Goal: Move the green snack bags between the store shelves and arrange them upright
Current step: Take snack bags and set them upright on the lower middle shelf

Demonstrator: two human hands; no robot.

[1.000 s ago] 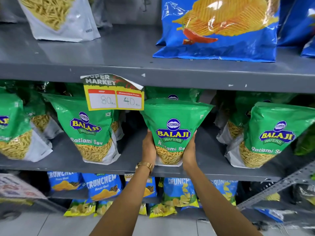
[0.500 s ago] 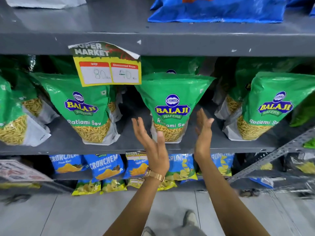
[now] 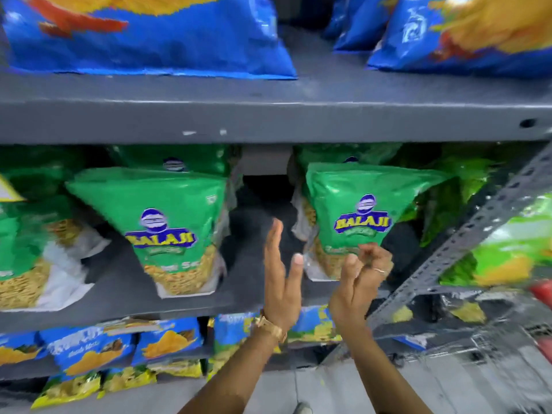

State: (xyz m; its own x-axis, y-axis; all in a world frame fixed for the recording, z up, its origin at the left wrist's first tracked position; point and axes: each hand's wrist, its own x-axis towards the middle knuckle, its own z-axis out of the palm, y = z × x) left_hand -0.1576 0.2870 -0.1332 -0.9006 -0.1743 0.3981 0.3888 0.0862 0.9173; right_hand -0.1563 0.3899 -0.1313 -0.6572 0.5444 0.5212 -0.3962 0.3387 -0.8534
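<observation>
On the grey middle shelf (image 3: pixel 185 303), the right-hand green Balaji bag (image 3: pixel 358 216) leans and could topple forward if nudged by the open-fingered left hand (image 3: pixel 282 282) or loosely curled, empty right hand (image 3: pixel 358 279).

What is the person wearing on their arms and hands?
Both forearms are bare, with no sleeves and no gloves in view. The left hand has a gold-coloured watch or bracelet around its wrist; the picture is too blurry to tell which. The right hand wears a thin ring on one finger. Nothing else shows on either arm.
</observation>
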